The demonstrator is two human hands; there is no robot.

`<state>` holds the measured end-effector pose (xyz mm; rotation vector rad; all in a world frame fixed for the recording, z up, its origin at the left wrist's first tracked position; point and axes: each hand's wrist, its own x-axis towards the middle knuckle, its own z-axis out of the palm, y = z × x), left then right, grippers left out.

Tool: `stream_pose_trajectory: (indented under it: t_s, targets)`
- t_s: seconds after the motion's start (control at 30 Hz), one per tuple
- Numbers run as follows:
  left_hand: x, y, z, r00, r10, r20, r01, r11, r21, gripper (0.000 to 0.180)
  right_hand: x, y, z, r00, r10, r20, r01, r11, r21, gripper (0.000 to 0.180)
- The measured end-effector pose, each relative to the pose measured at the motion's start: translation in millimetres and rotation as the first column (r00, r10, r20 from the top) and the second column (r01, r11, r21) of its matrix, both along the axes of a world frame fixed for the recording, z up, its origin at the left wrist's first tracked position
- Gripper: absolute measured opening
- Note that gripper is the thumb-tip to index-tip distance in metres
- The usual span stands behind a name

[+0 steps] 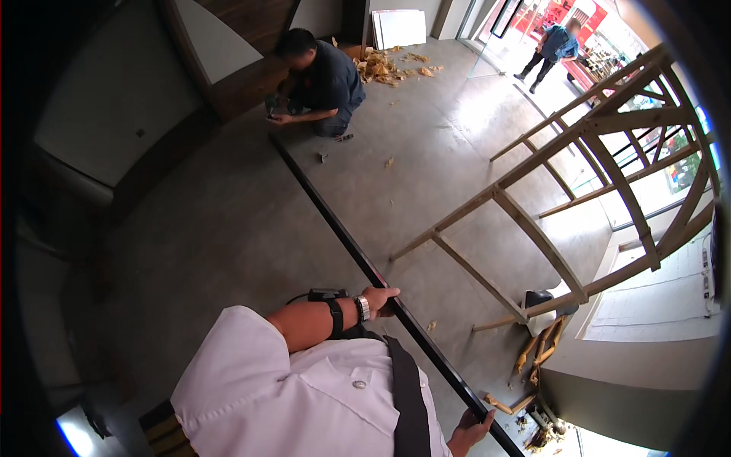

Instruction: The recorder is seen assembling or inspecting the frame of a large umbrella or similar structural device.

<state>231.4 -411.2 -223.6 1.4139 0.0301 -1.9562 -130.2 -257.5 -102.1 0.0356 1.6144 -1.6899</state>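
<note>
Long black bar (358, 251): its lower end is cut off by the bottom edge, lower right of frame. The right hand (470, 430) is partly out of frame too, so its grip on the bar is unclear. Left hand (378, 299): fingers hidden behind the bar. Crouching person (324, 80), upper centre: the tool in hand is too small to tell.

One long black bar (358, 251). Two hands on it: left hand (378, 298), right hand (470, 432). One wooden frame (579, 175). One white board (400, 28). Two other people: one crouching (324, 80), one standing (550, 49).
</note>
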Motion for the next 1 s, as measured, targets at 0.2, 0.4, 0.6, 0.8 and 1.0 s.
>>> stream_pose_trajectory:
  t_s: [0.2,0.4,0.6,0.8,1.0]
  targets:
    - [-24,18,0,0.997,0.047,0.068,-0.048,0.999,0.015,0.016,-31,16,-19,0.999,-0.002,0.033,0.002,1.000,0.005,0.034]
    - [-31,29,-6,0.981,0.043,0.187,-0.047,0.999,0.016,0.020,-48,27,-32,0.993,0.021,0.115,0.000,0.984,-0.178,0.042]
    - [-25,21,-2,0.964,0.058,0.260,-0.063,0.998,0.011,0.025,-38,26,-27,0.997,0.021,0.075,-0.011,0.991,-0.135,0.044]
    - [-5,5,-8,0.963,0.080,0.259,-0.087,0.996,0.017,0.022,-16,25,-26,1.000,0.005,0.009,-0.004,0.997,-0.079,0.043]
    - [20,-6,-23,0.959,0.053,0.279,-0.061,0.998,0.020,0.021,16,19,-20,0.998,-0.013,-0.054,0.013,1.000,-0.011,0.043]
